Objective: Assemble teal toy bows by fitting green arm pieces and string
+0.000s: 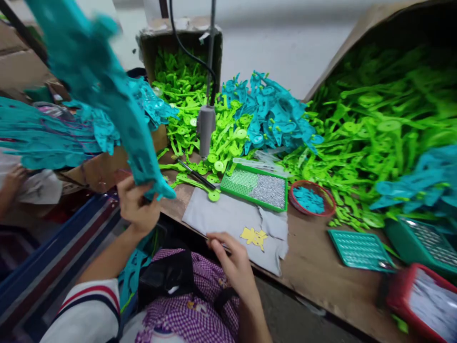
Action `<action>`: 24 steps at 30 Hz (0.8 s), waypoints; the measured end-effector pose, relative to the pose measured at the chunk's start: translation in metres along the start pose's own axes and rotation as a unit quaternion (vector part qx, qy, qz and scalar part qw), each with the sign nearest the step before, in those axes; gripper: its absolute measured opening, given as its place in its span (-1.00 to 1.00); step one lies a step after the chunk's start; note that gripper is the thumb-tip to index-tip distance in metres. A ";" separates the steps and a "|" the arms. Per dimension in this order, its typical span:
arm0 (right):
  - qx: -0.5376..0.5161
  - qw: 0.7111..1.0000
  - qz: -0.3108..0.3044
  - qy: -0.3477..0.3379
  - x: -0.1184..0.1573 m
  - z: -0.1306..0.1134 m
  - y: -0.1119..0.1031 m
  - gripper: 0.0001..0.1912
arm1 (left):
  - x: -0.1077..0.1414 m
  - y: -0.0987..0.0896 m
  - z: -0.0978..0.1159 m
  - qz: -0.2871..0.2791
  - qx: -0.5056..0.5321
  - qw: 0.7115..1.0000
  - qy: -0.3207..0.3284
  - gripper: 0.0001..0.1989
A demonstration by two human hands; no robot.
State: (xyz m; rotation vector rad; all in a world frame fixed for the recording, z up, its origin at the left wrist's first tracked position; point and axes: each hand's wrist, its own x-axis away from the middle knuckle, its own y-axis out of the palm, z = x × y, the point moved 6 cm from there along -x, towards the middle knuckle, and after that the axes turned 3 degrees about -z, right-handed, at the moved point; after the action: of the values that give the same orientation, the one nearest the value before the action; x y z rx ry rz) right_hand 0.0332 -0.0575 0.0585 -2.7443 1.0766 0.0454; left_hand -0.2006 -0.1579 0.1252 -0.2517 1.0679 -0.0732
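no readable lettering, no legible labels, no brand names, no numbers, no signs

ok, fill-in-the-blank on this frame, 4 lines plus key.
1. The left hand grips a long teal part near its ____ end.
2. The figure on the grey cloth is coloured ____.
3. In the green tray, the small grey pieces gather toward the picture's ____ side.
4. The round basket holding small blue pieces is coloured ____.

Missing words: lower; yellow; right; red.
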 end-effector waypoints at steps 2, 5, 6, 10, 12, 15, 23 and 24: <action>-0.070 0.992 0.087 -0.056 -0.018 -0.031 -0.012 -0.73 | 0.035 0.008 0.035 -0.010 0.029 0.993 0.113 -0.84; -0.139 0.973 0.153 -0.105 -0.035 -0.053 -0.020 -0.65 | 0.076 0.026 0.067 -0.078 0.094 0.982 0.148 -0.88; -0.153 0.969 0.166 -0.100 -0.036 -0.052 -0.021 -0.64 | 0.087 0.032 0.074 -0.107 0.119 0.976 0.146 -0.84; -0.199 0.948 0.246 -0.025 -0.017 -0.012 -0.033 -0.66 | 0.122 0.051 0.096 -0.241 0.222 0.933 0.147 -0.57; -0.218 0.934 0.283 0.007 0.000 0.011 -0.042 -0.65 | 0.137 0.057 0.105 -0.313 0.290 0.892 0.147 -0.37; -0.228 0.912 0.336 0.053 0.020 0.038 -0.059 -0.61 | 0.155 0.066 0.118 -0.402 0.394 0.817 0.127 -0.14; -0.058 0.950 0.298 0.069 -0.030 0.056 -0.097 -0.51 | 0.170 0.163 0.118 -0.668 0.355 0.634 -0.160 -0.13; -0.031 0.958 0.277 0.070 -0.038 0.057 -0.103 -0.50 | 0.168 0.175 0.116 -0.671 0.347 0.633 -0.169 -0.21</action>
State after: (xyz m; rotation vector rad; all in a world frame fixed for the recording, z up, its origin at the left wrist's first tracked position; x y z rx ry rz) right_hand 0.0777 0.0527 0.0236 -2.4316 1.8780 -0.0364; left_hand -0.0291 0.0010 -0.0079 -0.2876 0.1938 -1.7073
